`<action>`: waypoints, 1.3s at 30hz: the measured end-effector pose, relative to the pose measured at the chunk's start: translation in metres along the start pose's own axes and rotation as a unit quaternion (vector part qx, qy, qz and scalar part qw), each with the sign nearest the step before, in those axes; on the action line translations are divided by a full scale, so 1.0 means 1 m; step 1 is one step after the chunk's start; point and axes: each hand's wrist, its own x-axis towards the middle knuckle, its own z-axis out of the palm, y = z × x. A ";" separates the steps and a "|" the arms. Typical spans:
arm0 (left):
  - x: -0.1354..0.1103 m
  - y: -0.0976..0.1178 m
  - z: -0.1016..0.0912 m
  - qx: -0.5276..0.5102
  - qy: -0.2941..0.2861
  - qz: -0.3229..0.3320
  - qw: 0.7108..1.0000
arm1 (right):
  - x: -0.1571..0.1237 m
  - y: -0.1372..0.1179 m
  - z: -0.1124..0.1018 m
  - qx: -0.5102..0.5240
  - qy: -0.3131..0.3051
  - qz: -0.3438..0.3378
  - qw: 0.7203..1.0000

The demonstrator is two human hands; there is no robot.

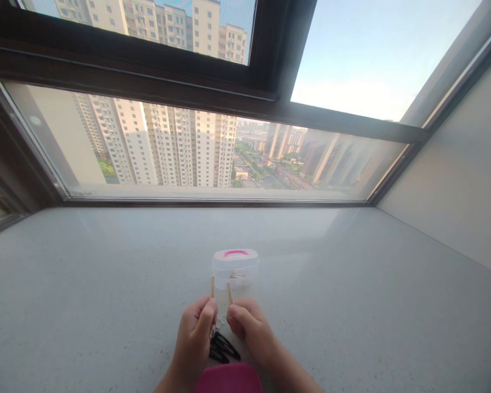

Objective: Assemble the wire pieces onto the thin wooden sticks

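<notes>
My left hand [194, 335] and my right hand [249, 327] are close together low in the middle of the head view. Each is closed in a pinch on a thin wooden stick: one stick [212, 287] rises from the left fingers, the other [229, 293] from the right. Just beyond the sticks stands a small clear plastic container [234, 275] with a white lid and a pink handle. Several black hair clips [223, 347] lie on the sill between my hands.
A wide pale stone windowsill [106, 284] spreads all around. A dark-framed window [229, 158] runs along its far edge, and a wall [454, 169] closes the right side. Something pink [229, 379] sits at the bottom edge.
</notes>
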 end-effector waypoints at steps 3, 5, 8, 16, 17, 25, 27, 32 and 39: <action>-0.001 -0.001 -0.001 0.010 -0.005 0.002 1.000 | 0.000 0.002 0.000 0.003 -0.005 0.003 1.000; -0.001 -0.001 -0.001 0.014 -0.004 0.003 1.000 | 0.000 0.002 0.000 0.008 -0.008 0.001 1.000; 0.000 -0.001 -0.001 0.009 0.002 0.001 1.000 | 0.000 0.004 0.000 0.011 -0.008 -0.004 1.000; 0.002 -0.003 0.000 0.023 0.015 0.008 1.000 | 0.000 0.005 -0.001 0.011 -0.003 0.009 1.000; 0.002 -0.003 0.000 0.027 0.018 0.010 0.999 | 0.000 0.005 -0.001 0.010 0.003 0.008 1.000; 0.002 -0.004 0.000 0.028 0.010 0.007 1.000 | 0.001 0.006 -0.001 0.008 -0.016 0.000 1.000; 0.003 -0.005 -0.001 0.028 0.008 0.008 1.000 | 0.002 0.005 0.000 0.011 -0.016 0.001 1.000; 0.003 -0.006 -0.002 0.018 0.005 0.006 1.000 | 0.001 0.006 0.000 0.017 -0.011 0.000 1.000; 0.002 0.000 0.001 -0.006 0.018 -0.014 1.000 | 0.001 0.012 -0.001 0.018 0.001 0.002 1.000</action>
